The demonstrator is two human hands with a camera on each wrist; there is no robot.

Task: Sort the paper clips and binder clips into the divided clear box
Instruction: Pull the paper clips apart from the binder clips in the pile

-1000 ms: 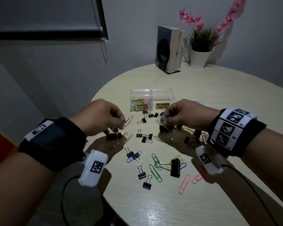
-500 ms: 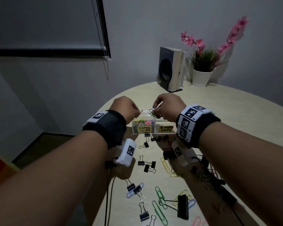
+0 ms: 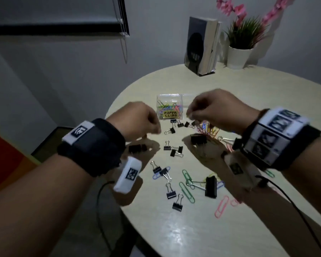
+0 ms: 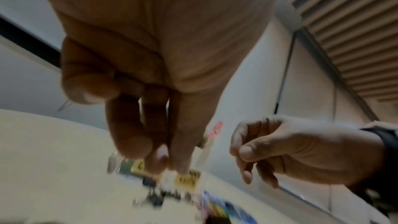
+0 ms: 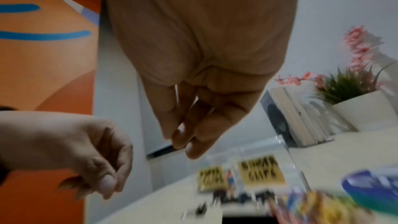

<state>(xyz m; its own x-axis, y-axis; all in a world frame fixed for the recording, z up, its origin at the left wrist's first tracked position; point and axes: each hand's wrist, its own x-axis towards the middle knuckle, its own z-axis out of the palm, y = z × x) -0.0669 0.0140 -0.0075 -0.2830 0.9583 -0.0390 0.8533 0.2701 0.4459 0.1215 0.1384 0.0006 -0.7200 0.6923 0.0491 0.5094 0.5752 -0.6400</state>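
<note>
Our paper-clip compartment (image 3: 170, 108) is filling, yet binder clips (image 3: 171, 193) and paper clips (image 3: 187, 190) litter the table (image 3: 202, 229); our left hand (image 3: 137, 119) and right hand (image 3: 215, 108) hover curled, seemingly empty.

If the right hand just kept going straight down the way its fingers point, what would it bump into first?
Probably the small black binder clips on the table just in front of the clear box; the right hand hovers above them, though depth is unclear.

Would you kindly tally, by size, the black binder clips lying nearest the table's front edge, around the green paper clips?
Small binder clips: 4
Large binder clip: 1
Total: 5
</note>
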